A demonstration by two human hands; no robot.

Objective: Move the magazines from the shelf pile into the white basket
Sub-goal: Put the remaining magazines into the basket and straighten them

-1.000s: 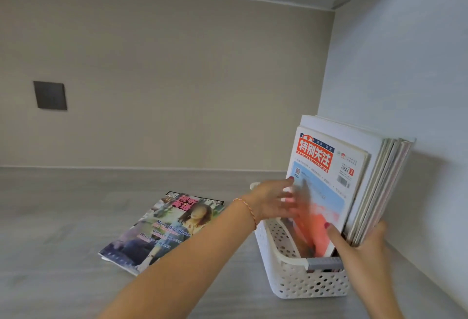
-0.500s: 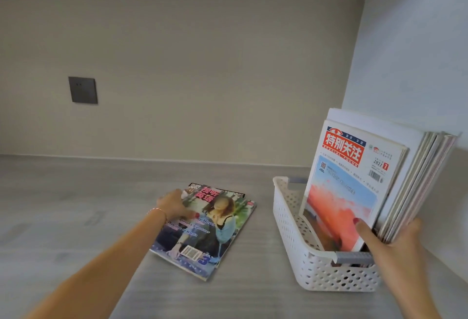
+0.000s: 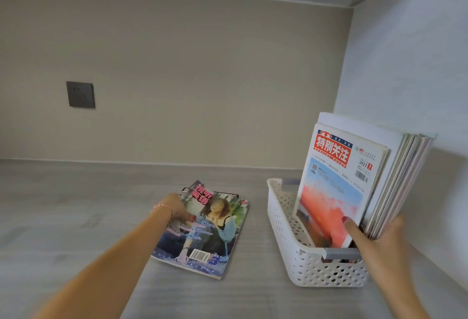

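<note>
One cam only, head-worn, so no 2nd view to overlap. Looks fwd and slightly down into a shelf bay, close up. White basket [image 3: 306, 263] sits low right in frame; side wall just right of it, back wall behind, shelf ceiling at top edge. Both forearms enter from bottom edge, left and right of basket. Wide-angle lens.

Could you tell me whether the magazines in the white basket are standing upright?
Nearly upright: the magazines lean right, steadied by the right hand.
</note>
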